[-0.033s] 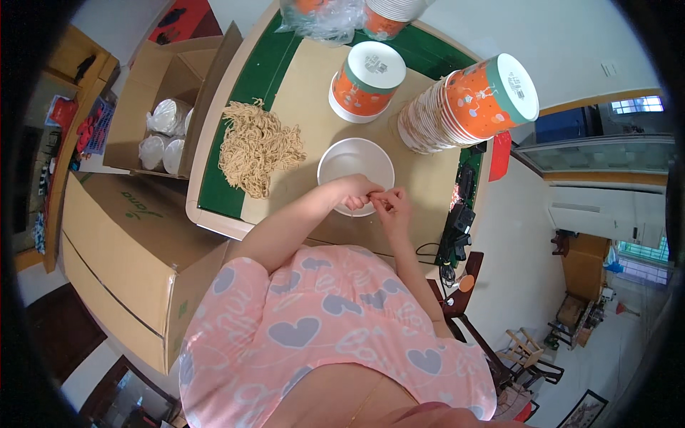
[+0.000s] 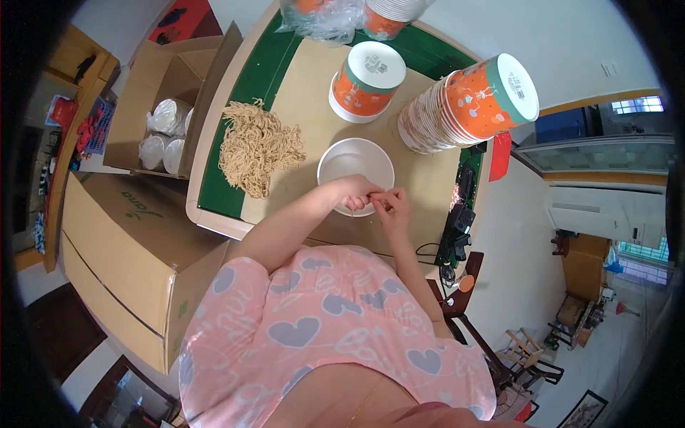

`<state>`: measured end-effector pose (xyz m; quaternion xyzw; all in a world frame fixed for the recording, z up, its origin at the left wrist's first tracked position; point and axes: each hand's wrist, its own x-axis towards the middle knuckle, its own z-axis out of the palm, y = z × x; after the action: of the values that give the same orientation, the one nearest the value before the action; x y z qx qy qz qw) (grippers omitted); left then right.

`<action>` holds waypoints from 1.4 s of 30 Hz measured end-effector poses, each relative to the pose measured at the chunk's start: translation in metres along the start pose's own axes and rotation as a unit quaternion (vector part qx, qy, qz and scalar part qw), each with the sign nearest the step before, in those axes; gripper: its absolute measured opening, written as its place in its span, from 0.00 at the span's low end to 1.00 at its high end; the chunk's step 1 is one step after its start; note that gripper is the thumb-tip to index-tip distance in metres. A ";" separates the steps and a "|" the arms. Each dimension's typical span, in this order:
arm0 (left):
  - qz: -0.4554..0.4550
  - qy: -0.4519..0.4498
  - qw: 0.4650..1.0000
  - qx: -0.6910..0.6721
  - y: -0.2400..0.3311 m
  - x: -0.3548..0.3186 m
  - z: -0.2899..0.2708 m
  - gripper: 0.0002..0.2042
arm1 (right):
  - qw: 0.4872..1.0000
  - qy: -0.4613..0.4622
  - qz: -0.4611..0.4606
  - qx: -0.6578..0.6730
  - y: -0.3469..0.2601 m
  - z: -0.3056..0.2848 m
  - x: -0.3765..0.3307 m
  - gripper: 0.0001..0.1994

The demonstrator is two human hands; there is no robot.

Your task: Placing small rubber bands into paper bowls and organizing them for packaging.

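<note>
A white bowl [image 2: 355, 167] sits on the surface [image 2: 307, 85], right in front of the person, and it looks empty inside. The left hand [image 2: 354, 193] and the right hand [image 2: 391, 207] meet at the near rim of the bowl, fingertips touching each other. Both hands are curled nearly closed and seem to pinch something tiny between them, but it is too small to tell what it is. Just left of the bowl lies one loose pile of thin tan noodles [image 2: 255, 146], partly on the green edge of the surface. Behind the bowl stands one orange paper cup [image 2: 367, 80], turned upside down with its white bottom up. To the right, one long stack of orange paper cups [image 2: 467, 103] lies tipped on its side. At the far end is a clear plastic bag [image 2: 325, 18] with more cups in it. Off the surface on the left, an open cardboard box [image 2: 168, 100] holds stacks of white lids [image 2: 163, 132]; about three stacks show. A big closed cardboard box [image 2: 125, 264] stands below it
</note>
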<state>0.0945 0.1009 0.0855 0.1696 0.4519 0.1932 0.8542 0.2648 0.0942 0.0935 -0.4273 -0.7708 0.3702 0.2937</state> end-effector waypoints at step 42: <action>0.415 0.299 0.810 0.287 -0.042 -0.018 0.031 0.06 | 0.946 0.008 0.165 0.280 -0.007 -0.013 -0.007 0.21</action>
<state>0.1187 0.0521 0.0959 0.5124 0.6062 0.4324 0.4279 0.2751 0.0891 0.1058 -0.4520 -0.5520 0.6112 0.3428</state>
